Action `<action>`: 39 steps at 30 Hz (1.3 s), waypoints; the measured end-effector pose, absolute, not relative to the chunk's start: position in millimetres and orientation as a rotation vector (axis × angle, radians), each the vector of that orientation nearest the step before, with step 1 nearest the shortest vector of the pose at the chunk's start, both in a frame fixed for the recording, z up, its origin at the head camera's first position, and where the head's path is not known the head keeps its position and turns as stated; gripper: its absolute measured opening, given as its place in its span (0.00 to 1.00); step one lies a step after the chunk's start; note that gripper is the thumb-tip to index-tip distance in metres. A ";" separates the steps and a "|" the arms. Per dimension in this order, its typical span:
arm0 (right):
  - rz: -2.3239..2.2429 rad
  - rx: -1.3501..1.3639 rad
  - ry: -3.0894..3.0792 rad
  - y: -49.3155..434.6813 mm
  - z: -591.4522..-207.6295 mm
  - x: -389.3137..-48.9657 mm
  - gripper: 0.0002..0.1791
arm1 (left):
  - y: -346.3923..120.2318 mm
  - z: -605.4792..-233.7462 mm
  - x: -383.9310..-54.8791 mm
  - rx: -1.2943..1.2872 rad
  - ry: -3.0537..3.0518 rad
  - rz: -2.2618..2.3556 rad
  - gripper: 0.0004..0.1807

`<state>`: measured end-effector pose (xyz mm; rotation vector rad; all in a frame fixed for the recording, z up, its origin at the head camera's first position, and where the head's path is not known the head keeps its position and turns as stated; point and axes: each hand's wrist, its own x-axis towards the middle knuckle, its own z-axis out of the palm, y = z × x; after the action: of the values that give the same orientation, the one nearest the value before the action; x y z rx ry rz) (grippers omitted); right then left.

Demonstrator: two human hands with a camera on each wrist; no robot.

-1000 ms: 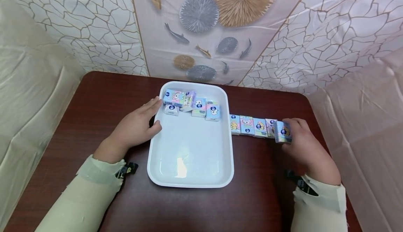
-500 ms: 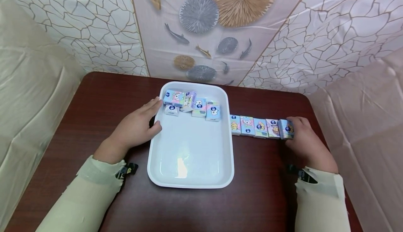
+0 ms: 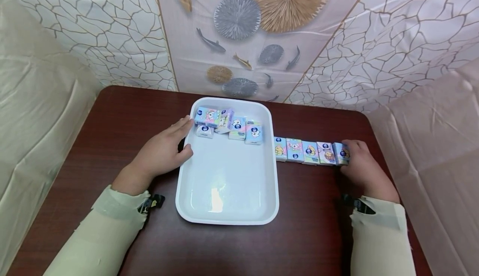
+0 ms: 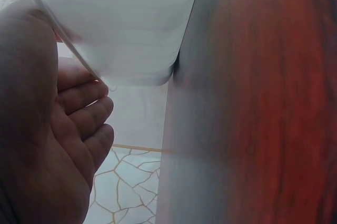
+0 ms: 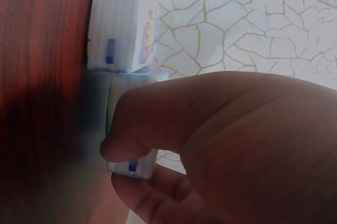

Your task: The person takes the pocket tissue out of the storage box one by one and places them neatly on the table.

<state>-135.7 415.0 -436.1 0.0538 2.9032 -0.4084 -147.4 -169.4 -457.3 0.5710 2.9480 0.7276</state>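
Observation:
My right hand [image 3: 364,168] pinches a blue tissue pack [image 3: 340,154] at the right end of a row. In the right wrist view the thumb lies across the near side of this tissue pack [image 5: 131,167], with fingers behind it. Its neighbour, a white-sided tissue pack [image 5: 113,23], stands right against its end. The row's other packs, such as the pink tissue pack [image 3: 294,149], run left to the white tray [image 3: 227,217]. With extended fingers, my left hand [image 3: 159,153] touches the tray's left rim; the left wrist view shows its fingertips against the tray wall [image 4: 126,34].
Inside the tray, several more tissue packs lie bunched along the far end, among them a blue pack [image 3: 253,133] and one stacked pack [image 3: 206,116]. The dark wooden table [image 3: 310,234] ends at a patterned cloth backdrop [image 3: 239,60], with plain cloth at both sides.
My right hand has shifted right and lowered the blue tissue pack from overlapping its neighbour to the row's end. The left hand and the tray have stayed in place.

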 end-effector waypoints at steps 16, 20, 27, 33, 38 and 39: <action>-0.376 0.062 2.881 411.5 -446.5 -137.5 0.47 | -169.5 -458.4 -145.7 0.576 2.957 0.728 0.42; -0.378 0.059 2.873 412.3 -446.9 -137.8 0.48 | -169.7 -458.2 -146.0 0.573 2.950 0.729 0.42; -0.402 0.086 2.824 412.1 -443.7 -137.5 0.54 | -169.3 -457.5 -146.3 0.579 2.952 0.735 0.42; -0.390 0.104 2.834 407.2 -430.1 -131.4 0.61 | -168.8 -458.3 -146.9 0.584 2.957 0.736 0.42; -0.367 0.036 2.935 390.1 -410.2 -126.6 0.58 | -169.8 -457.9 -147.2 0.580 2.952 0.735 0.42; -0.372 0.008 2.956 385.6 -405.4 -125.8 0.57 | -170.1 -457.8 -147.2 0.579 2.951 0.735 0.42</action>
<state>-125.8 385.6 -405.4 0.0079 2.9558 -0.3717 -147.2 -170.1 -457.8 0.5786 2.9508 0.7354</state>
